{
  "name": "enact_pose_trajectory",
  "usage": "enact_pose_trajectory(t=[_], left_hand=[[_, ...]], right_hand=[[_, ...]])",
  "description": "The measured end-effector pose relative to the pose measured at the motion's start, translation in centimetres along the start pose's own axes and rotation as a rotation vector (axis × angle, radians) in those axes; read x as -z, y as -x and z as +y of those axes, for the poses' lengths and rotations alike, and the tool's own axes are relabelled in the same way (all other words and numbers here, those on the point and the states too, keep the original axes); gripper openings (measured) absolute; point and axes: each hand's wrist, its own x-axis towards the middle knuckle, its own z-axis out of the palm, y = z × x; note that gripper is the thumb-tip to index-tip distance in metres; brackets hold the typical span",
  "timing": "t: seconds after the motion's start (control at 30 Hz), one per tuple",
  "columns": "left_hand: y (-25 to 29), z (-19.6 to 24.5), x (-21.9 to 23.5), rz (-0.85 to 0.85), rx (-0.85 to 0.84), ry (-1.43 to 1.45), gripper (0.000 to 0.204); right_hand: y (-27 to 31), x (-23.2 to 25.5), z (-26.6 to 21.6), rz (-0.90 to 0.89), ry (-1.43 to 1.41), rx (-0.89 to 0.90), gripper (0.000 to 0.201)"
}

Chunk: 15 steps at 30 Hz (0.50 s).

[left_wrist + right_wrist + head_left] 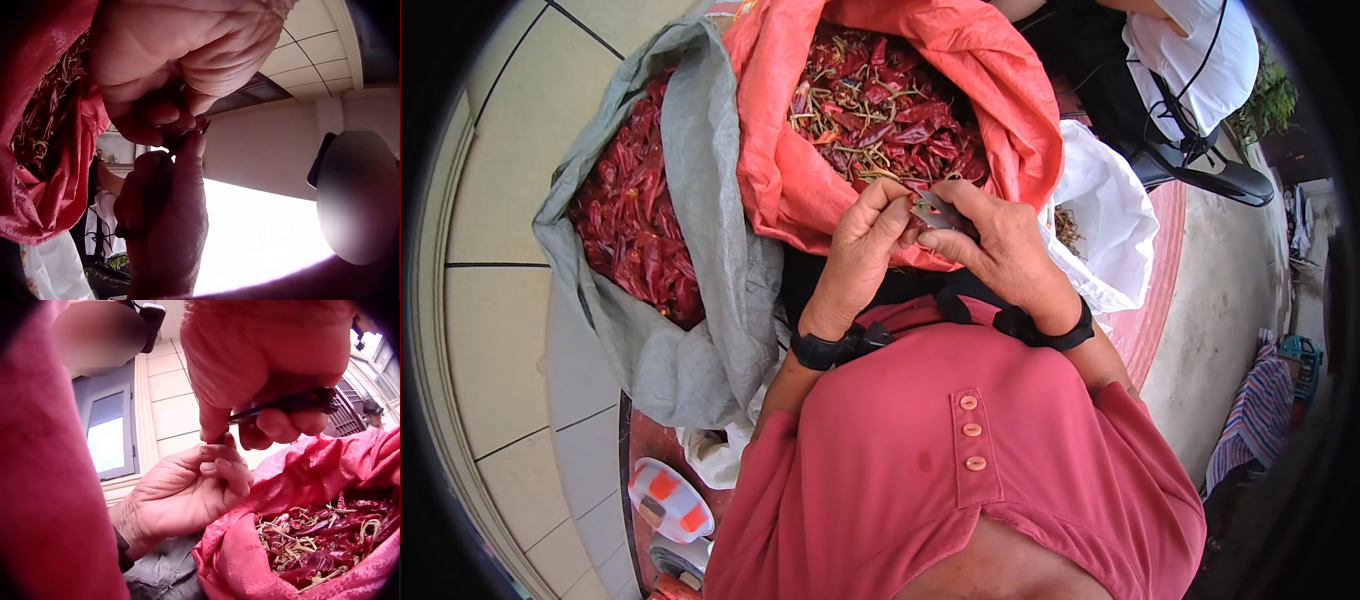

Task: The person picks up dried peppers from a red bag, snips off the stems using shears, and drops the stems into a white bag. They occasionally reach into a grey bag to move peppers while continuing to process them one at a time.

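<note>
Head view: right hand (1000, 245) grips a small blade (935, 212); left hand (865, 245) pinches a dried chilli at its edge, above the red sack (790, 170) of chillies.

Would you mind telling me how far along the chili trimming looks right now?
Done: the grey sack holds dark red chilies, no stems showing. In hand: the left hand pinches one chili against the small blade gripped by the right hand. Left: the orange sack holds many stemmed chilies.

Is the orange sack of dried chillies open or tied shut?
Open. The orange sack has its mouth rolled back, showing dried chillies and stems inside; the right-wrist view also looks straight in.
</note>
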Motion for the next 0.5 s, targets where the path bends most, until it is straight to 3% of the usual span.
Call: enact_pose_trajectory(t=[0.27, 0.37, 0.5], left_hand=[[0.4, 0.4, 0.1, 0.083, -0.114, -0.532, 0.015], [0.5, 0.2, -0.6, 0.202, -0.252, -0.668, 0.015], [0.5, 0.2, 0.0, 0.175, -0.163, -0.583, 0.015]], right_hand=[[-0.3, -0.1, -0.6, -0.036, 0.134, -0.019, 0.035], [-0.5, -0.3, -0.3, -0.03, 0.117, -0.023, 0.035], [-0.3, -0.3, 0.5, 0.03, 0.143, 0.062, 0.038]])
